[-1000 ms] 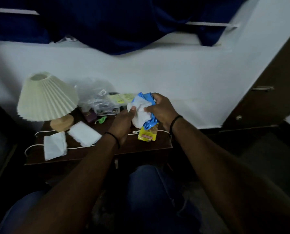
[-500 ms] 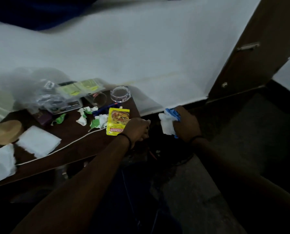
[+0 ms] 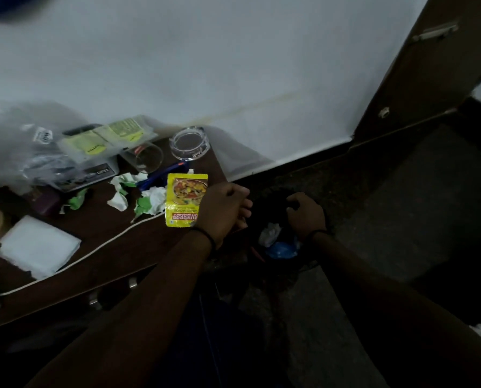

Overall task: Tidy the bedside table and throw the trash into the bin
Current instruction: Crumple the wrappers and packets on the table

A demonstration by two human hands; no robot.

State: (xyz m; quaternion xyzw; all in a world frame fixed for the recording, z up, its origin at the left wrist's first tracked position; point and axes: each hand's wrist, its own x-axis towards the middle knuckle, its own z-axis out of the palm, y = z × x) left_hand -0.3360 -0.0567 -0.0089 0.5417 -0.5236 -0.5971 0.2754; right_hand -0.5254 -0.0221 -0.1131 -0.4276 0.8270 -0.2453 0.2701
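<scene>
Beside the table (image 3: 99, 247), the right hand (image 3: 306, 217) hangs relaxed and empty over the bin (image 3: 273, 264), the left hand (image 3: 222, 211) seemingly loosely curled, holding nothing.

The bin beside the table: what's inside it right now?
In the dark bin a crumpled white tissue and a blue wrapper show below the right hand. Anything deeper is hidden by darkness and the hand.

white wall (image 3: 233, 65) | dark floor (image 3: 401, 197) | brown wooden door (image 3: 435, 68) | dim light
</scene>
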